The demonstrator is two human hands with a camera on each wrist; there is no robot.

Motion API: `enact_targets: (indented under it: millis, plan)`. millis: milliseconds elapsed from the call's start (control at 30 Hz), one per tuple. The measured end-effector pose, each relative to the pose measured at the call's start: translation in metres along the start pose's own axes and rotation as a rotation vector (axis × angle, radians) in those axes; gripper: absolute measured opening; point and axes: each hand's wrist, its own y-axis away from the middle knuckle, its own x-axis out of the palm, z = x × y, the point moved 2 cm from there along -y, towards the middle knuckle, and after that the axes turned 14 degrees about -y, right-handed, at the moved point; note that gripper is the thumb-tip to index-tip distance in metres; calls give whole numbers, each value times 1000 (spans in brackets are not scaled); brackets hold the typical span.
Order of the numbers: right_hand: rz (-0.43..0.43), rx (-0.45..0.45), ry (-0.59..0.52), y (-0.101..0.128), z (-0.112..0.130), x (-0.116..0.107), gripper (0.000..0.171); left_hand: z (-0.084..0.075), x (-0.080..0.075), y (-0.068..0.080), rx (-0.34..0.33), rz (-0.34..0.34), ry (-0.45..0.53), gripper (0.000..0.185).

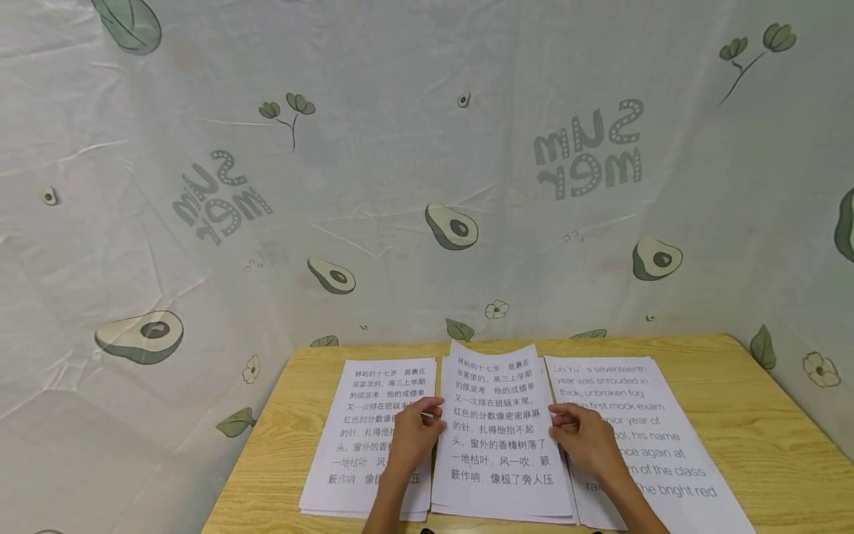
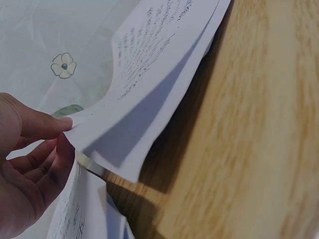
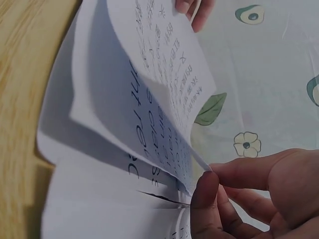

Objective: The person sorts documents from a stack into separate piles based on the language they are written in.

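Note:
A printed paper sheet (image 1: 500,445) with Chinese text lies over the middle paper stack, its upper edge curved. Along its left edge, my left hand (image 1: 412,439) pinches the paper between thumb and fingers. On the opposite edge, the thumb and fingertips of my right hand (image 1: 590,439) grip it. The left wrist view shows the sheet's side (image 2: 119,134) raised and bent off the pages below. English print shows on a page (image 3: 134,129) beneath the lifted sheet in the right wrist view.
To the left is a paper stack (image 1: 333,460) with the same Chinese text. Sheets with large English text (image 1: 674,460) lie on the right, partly under my right arm. All rest on a wooden table (image 1: 267,437), with an avocado-print cloth (image 1: 373,185) hanging behind.

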Motion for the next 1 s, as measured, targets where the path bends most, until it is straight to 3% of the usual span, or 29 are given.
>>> enact_targets:
  millis: [267, 633, 1000]
  plan:
    - [10, 41, -99, 1, 5, -7, 43, 2, -6, -3, -20, -12, 56, 40]
    - [24, 74, -195, 2, 11, -12, 45, 2, -15, -2, -77, 46, 262, 41]
    - [32, 128, -327, 1, 11, 1, 48, 12, -27, 2, -81, 45, 289, 42]
